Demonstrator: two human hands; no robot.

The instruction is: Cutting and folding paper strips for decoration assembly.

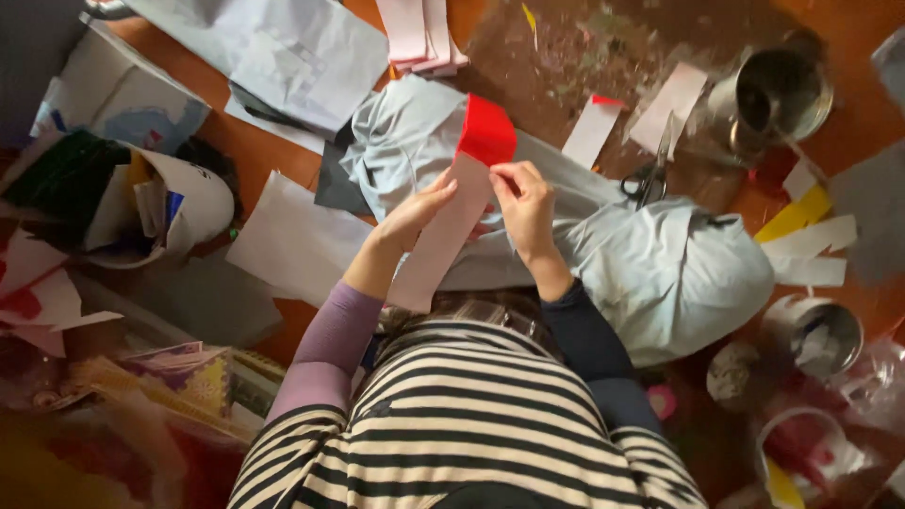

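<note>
Head view, looking down: one long paper strip, pale pink on one face and red where its upper end is folded over, is held above the lap. The strip's left edge is pinched by the left hand, and its right edge near the fold is gripped by the closed fingers of the right hand. Beneath it, pale blue cloth is spread in soft creases. One pair of scissors lies well to the right. Two round metal tins are seen, and loose white paper sheets are scattered about.
</note>
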